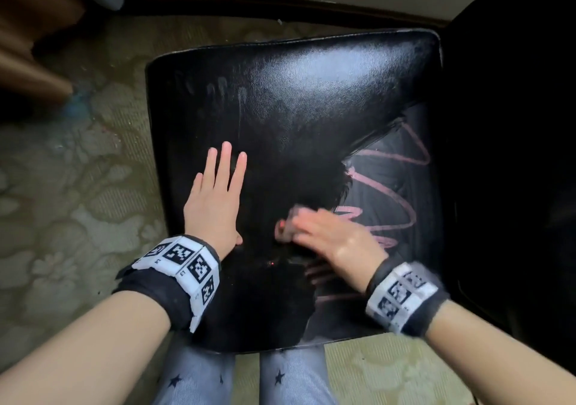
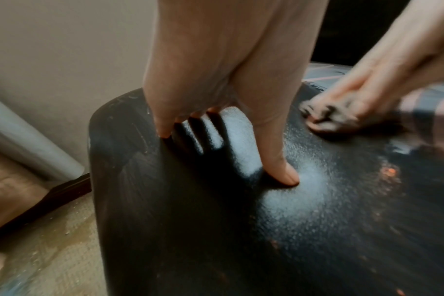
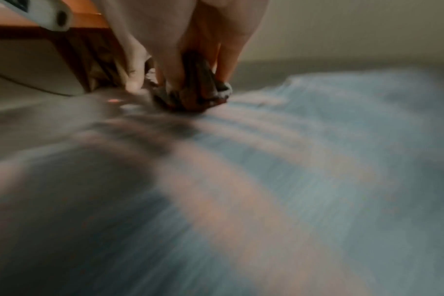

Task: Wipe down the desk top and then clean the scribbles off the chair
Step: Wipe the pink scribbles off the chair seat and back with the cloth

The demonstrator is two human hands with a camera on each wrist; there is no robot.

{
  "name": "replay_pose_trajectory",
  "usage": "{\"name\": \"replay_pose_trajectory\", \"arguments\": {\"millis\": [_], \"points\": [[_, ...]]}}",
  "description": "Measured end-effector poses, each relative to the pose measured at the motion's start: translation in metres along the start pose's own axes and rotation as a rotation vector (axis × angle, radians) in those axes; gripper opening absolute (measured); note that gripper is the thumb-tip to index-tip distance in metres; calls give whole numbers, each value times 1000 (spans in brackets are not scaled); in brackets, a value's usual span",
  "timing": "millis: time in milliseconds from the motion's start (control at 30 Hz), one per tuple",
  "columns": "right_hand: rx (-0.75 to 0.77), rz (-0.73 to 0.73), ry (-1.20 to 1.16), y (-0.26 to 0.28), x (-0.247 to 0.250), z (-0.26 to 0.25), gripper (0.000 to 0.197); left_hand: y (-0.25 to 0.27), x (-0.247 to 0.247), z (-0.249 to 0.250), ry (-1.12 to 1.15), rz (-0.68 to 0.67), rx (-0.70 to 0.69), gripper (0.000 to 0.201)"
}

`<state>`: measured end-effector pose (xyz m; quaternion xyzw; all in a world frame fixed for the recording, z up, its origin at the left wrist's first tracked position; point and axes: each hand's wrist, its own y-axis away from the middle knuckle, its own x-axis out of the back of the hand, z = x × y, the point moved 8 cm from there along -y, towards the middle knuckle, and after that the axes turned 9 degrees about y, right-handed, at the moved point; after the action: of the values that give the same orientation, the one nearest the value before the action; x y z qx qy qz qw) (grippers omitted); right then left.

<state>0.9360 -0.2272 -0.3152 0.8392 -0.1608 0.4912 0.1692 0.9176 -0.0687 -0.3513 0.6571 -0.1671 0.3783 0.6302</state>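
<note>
Left hand [image 1: 215,200] is lying flat, fingers straight, on the left half of the chair seat [image 1: 311,77], likely bracing it. Right hand [image 1: 330,236] is clutching a bunched cloth [image 3: 193,94] near the seat's front edge, rubbing at the pink scribbles [image 1: 389,186] covering the right side (blurred). Right wrist view is showing the curled fingers gripping the wad; head view is hiding that.

Black chair seat [image 1: 311,86] on patterned carpet [image 1: 78,205]; pink scribbles [image 1: 389,183] on seat's right side.
</note>
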Motion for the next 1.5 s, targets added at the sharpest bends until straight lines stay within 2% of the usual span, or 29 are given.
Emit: {"name": "replay_pose_trajectory", "arguments": {"millis": [33,133,167,200,267,367,400,467,500,533,567,633,667,700,733,800,833,900,1000,1033,1067,1100,1133,1200,1233,1267,1333,1433,1500], "points": [[-123,6,14,-7,6,26,28,-1,0,0,-4,3,-1,143],[-561,263,-40,2,33,102,44,0,-1,0,-6,14,0,143],[-633,326,-32,7,37,106,43,0,-1,1,-5,13,0,143],[-641,342,-19,9,33,97,41,0,-1,1,-8,10,2,142],[-516,280,-89,8,14,57,39,1,-1,1,-17,3,6,142],[-194,155,-138,29,-21,-13,29,1,0,1,-13,0,4,142],[-100,110,-133,39,-27,-27,31,1,0,1,-14,-1,6,142],[11,3,-108,40,-28,-30,40,1,-1,1,-25,-5,10,142],[46,-48,-112,31,-24,-24,36,1,-1,1,-30,-5,12,143],[43,-23,-159,21,-16,-11,32,1,-1,1,-33,-2,11,143],[26,62,-87,12,-3,8,28,0,0,1,-34,1,10,143],[-241,124,-127,5,19,58,29,0,-1,1,-30,0,11,143],[-430,191,-163,11,24,82,37,0,-1,1,-31,0,13,144],[-545,250,-158,19,26,94,45,0,-1,1,-34,0,14,144],[-573,250,-160,24,22,90,48,0,-1,2,-36,0,15,144],[-467,246,-182,28,0,50,45,0,-1,2,-35,-1,19,144],[-370,244,-191,31,-12,26,38,0,-1,1,-35,-1,20,143],[-159,147,-168,44,-33,-20,24,0,0,2,-42,-4,20,143],[-14,16,-126,48,-40,-39,34,0,0,2,-45,-1,18,143],[-4,-28,-131,44,-39,-30,30,-1,0,2,-43,2,16,143],[-36,24,-113,40,-29,-13,25,-1,0,2,-45,7,13,144],[-93,-13,-92,36,-25,9,26,-2,0,2,-47,13,9,145],[-215,-34,-61,32,-17,32,29,-2,0,2,-46,19,5,145],[-459,163,-104,39,6,68,37,-2,-1,1,-30,30,-2,146],[-529,272,-124,47,13,72,38,-2,-1,1,-22,35,-9,145],[-544,313,-105,51,12,64,37,-2,-1,1,-14,41,-17,145],[-518,307,-110,56,-4,33,36,-1,0,1,0,48,-30,145],[-287,212,-103,68,-33,-26,25,-2,-1,1,25,52,-46,145],[-198,131,-124,73,-44,-46,37,-2,-1,1,49,58,-58,145]]}}
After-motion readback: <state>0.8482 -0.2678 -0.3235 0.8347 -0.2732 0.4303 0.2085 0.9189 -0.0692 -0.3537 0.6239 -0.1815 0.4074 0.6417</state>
